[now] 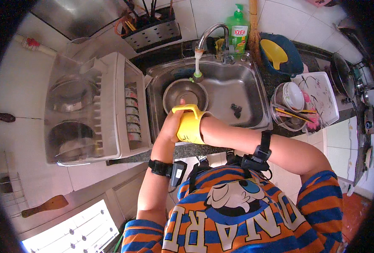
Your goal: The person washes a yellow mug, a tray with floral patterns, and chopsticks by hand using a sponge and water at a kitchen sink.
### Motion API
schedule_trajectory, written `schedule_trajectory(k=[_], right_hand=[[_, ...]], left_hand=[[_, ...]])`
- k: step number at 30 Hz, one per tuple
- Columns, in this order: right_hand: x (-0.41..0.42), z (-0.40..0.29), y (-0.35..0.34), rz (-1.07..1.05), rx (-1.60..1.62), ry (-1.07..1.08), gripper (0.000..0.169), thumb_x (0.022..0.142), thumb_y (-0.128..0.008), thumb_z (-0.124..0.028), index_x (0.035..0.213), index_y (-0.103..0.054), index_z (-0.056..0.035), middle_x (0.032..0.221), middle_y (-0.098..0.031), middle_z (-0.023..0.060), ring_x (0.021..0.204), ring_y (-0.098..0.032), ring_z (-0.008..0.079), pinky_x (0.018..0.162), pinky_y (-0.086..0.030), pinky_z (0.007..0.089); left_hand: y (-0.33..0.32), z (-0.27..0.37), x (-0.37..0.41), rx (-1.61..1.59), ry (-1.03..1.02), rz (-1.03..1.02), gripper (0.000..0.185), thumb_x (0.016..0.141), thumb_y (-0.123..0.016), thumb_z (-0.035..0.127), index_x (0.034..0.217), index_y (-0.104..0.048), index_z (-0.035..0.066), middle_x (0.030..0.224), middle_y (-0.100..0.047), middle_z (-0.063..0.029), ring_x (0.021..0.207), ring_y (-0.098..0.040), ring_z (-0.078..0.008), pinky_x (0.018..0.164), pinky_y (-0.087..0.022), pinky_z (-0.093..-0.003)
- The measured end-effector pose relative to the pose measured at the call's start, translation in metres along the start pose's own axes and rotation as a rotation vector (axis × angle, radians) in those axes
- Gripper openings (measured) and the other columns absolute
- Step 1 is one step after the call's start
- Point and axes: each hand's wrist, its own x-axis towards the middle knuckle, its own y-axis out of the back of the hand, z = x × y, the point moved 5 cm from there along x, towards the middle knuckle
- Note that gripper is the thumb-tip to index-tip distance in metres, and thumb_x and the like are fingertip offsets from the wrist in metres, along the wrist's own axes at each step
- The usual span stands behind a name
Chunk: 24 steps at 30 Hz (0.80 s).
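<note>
A yellow mug (pixel 190 128) is tipped on its side over the front edge of the sink. My left hand (pixel 171 125) grips it from the left, with fingers around the body by the handle. Through the mug's mouth goes my right hand (pixel 208 126); its fingers are hidden inside, so whether they hold anything does not show. Just beyond, a round metal basin (pixel 184 84) stands in the left part of the stainless steel sink (pixel 220 95). Over the basin hangs the chrome faucet (pixel 202 38) with a green-tipped nozzle (pixel 197 77). No running water is visible.
Left of the sink stands a dish cabinet (pixel 119 104) with stacked bowls (pixel 132 115). Behind are a green soap bottle (pixel 237 31) and a straw broom (pixel 253 34). On the right are a dark blue basin (pixel 296 63), a glass bowl (pixel 277 112) with chopsticks (pixel 296 114), and a tray (pixel 328 95).
</note>
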Motion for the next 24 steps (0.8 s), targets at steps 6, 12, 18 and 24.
schedule_trajectory(k=[6,12,18,24], right_hand=[[-0.021,0.024,-0.007,0.297,1.421,-0.711,0.030,0.083,-0.049,-0.004,0.113,-0.048,-0.0016,0.107,-0.056,0.0125,0.099,-0.055,0.0224,0.087,-0.045,0.0339],[-0.019,0.007,0.008,0.459,1.701,-0.642,0.027,0.083,-0.046,-0.004,0.110,-0.050,-0.0007,0.105,-0.057,0.0127,0.096,-0.057,0.0226,0.086,-0.045,0.0329],[-0.024,-0.014,0.033,-0.088,0.200,-0.242,0.022,0.078,-0.049,-0.004,0.097,-0.058,0.0021,0.092,-0.062,0.0089,0.089,-0.058,0.0238,0.082,-0.044,0.0320],[-0.042,-0.029,0.044,0.087,-0.623,0.378,0.018,0.067,-0.056,-0.015,0.083,-0.060,-0.0065,0.103,-0.055,0.0029,0.098,-0.052,0.0198,0.074,-0.048,0.0329]], left_hand=[[0.007,-0.003,0.005,-0.037,-0.081,0.019,0.030,0.090,-0.044,0.027,0.095,-0.058,0.001,0.086,-0.062,-0.0081,0.071,-0.060,-0.0157,0.063,-0.049,-0.0264],[0.001,0.020,0.003,0.103,-0.136,0.100,0.042,0.092,-0.039,0.037,0.092,-0.060,0.001,0.087,-0.063,-0.0100,0.072,-0.061,-0.0173,0.065,-0.049,-0.0273],[-0.006,0.023,0.004,0.063,-0.091,-0.008,0.028,0.089,-0.041,0.019,0.098,-0.057,-0.001,0.091,-0.063,-0.0115,0.074,-0.061,-0.0169,0.065,-0.050,-0.0261],[0.027,-0.010,0.021,-0.080,0.055,0.068,0.026,0.088,-0.045,0.022,0.097,-0.056,0.001,0.087,-0.061,-0.0097,0.076,-0.061,-0.0190,0.064,-0.050,-0.0300]])
